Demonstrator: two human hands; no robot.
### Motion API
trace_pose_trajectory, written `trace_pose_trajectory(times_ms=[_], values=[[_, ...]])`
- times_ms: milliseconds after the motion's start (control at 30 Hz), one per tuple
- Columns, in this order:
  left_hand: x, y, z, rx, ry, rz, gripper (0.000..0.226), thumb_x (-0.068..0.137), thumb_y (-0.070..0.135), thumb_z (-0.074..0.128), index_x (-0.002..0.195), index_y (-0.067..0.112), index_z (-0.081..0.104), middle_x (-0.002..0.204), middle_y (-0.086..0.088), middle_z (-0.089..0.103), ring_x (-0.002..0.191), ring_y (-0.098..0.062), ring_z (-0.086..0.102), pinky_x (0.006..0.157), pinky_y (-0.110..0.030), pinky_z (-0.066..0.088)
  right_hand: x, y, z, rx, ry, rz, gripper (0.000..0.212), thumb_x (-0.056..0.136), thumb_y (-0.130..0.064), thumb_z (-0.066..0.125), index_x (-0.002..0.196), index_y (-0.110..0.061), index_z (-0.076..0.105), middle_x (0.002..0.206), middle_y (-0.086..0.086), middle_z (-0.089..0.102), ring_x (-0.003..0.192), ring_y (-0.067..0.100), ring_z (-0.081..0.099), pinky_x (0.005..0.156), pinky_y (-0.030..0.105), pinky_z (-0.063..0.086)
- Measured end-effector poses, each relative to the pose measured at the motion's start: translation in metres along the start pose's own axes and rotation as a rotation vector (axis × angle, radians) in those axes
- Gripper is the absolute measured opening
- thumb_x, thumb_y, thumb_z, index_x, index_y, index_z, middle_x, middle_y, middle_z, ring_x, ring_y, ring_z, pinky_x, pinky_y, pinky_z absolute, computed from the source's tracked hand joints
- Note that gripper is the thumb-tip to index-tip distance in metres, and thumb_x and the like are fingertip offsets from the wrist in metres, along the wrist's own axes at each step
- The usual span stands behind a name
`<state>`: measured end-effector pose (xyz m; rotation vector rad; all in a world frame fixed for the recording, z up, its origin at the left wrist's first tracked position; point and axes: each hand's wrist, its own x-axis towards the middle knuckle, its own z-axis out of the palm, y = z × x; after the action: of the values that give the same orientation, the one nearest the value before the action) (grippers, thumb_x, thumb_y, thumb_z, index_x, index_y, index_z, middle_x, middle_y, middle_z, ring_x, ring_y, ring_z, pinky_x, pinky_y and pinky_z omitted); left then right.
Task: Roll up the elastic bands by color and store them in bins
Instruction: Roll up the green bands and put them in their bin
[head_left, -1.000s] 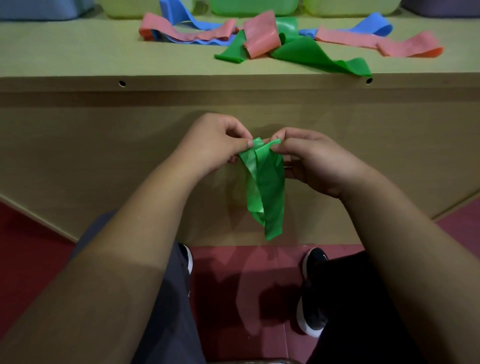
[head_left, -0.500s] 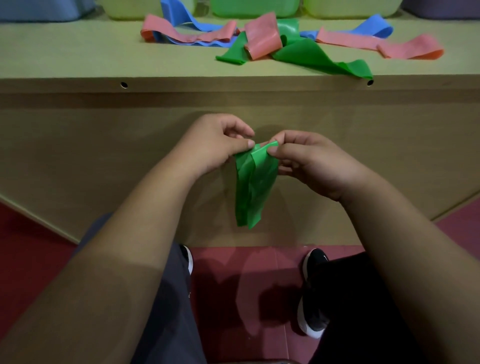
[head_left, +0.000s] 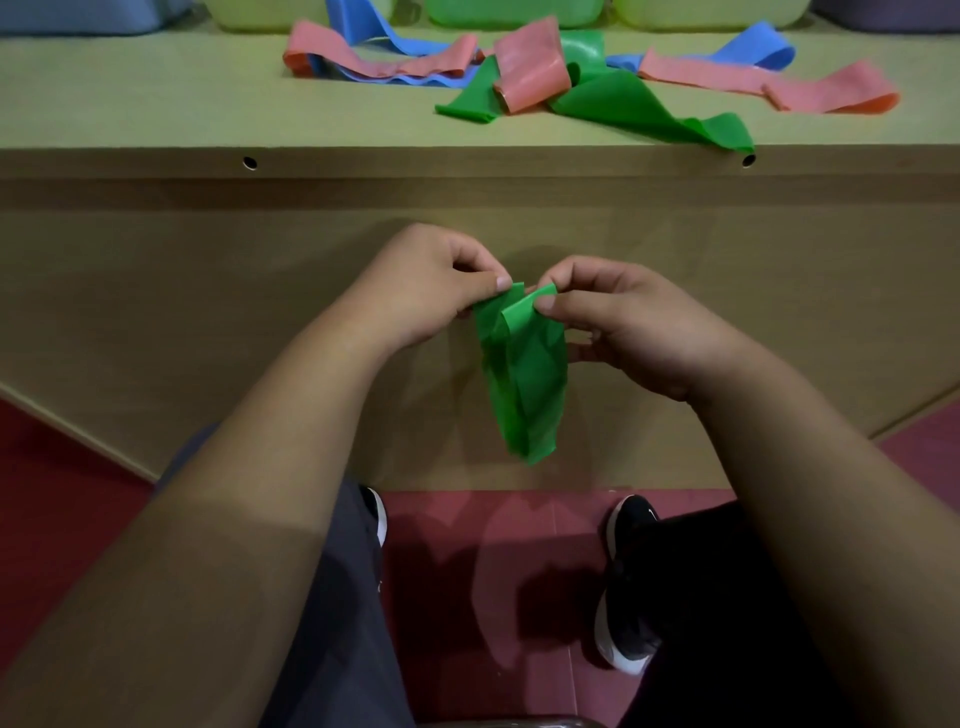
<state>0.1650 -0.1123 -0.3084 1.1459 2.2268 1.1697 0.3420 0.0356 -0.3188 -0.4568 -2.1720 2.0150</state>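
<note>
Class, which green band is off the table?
The held band, pinched at its top by the left hand and right hand, hanging in front of the table. The other green band lies on it.

Tan wood-laminate bench top (head_left: 130, 104) in front of me, w/ two small round holes (head_left: 250, 163) in its front edge. Loose on it: a wide green rubber band (head_left: 634, 106), tip reaching the edge by the rt hole. A folded pink rubber band (head_left: 530, 67) lies over it. Long pink bands (head_left: 363, 60) sit left & rt, blue bands (head_left: 748, 49) touching them. A green plastic bin (head_left: 509, 13) & yellow-green bins (head_left: 260, 13) line the far side.
</note>
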Motion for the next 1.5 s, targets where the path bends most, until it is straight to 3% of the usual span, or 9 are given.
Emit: trace_pose_trajectory(times_ms=[200,333,567,733,1100,1500], values=[[-0.002,0.004,-0.001,-0.064,-0.002,-0.010,0.005,0.092,0.028,0.081,0.089,0.024,0.083,0.083,0.000,0.080,0.081,-0.018,0.075,0.086,-0.044,0.065,0.002,0.005,0.001,-0.042,0.043,-0.033,0.007,0.101,-0.009,0.070,0.098,-0.016,0.072,0.096,0.012,0.066,0.092,0.025,0.060,0.083,0.042,0.047],[-0.004,0.006,0.002,-0.151,-0.034,-0.047,0.006,0.092,0.024,0.081,0.089,0.019,0.083,0.083,-0.004,0.080,0.077,-0.015,0.071,0.086,-0.045,0.063,0.005,0.007,0.002,-0.069,0.083,-0.062,0.004,0.099,-0.010,0.073,0.102,-0.014,0.073,0.089,0.002,0.070,0.076,0.009,0.061,0.069,0.025,0.047],[-0.006,0.008,0.005,-0.317,-0.105,-0.092,0.004,0.093,0.018,0.079,0.094,0.015,0.081,0.085,-0.009,0.079,0.080,-0.017,0.073,0.086,-0.041,0.062,0.013,0.013,0.010,-0.015,0.154,-0.061,0.003,0.098,-0.010,0.074,0.101,-0.011,0.075,0.098,0.010,0.076,0.089,0.021,0.068,0.082,0.038,0.055],[-0.006,0.006,0.005,-0.387,-0.122,-0.129,0.003,0.094,0.017,0.077,0.094,0.015,0.080,0.089,-0.010,0.079,0.082,-0.017,0.074,0.088,-0.042,0.062,0.014,0.013,0.012,-0.034,0.189,-0.032,0.008,0.098,-0.014,0.076,0.102,-0.007,0.075,0.097,0.012,0.079,0.086,0.019,0.073,0.082,0.038,0.059],[-0.005,0.006,0.006,-0.434,-0.157,-0.156,0.005,0.095,0.019,0.077,0.097,0.014,0.078,0.088,-0.007,0.079,0.077,-0.012,0.073,0.070,-0.029,0.060,0.012,0.012,0.011,-0.043,0.188,-0.002,0.012,0.100,-0.021,0.074,0.101,-0.009,0.075,0.097,0.011,0.080,0.084,0.020,0.074,0.079,0.038,0.061],[-0.006,0.006,0.005,-0.387,-0.160,-0.119,0.005,0.095,0.020,0.077,0.095,0.015,0.078,0.085,-0.003,0.078,0.075,-0.009,0.069,0.067,-0.025,0.058,0.011,0.009,0.014,-0.027,0.187,0.025,0.016,0.101,-0.022,0.073,0.106,-0.006,0.073,0.093,0.010,0.080,0.080,0.017,0.073,0.070,0.030,0.061]])
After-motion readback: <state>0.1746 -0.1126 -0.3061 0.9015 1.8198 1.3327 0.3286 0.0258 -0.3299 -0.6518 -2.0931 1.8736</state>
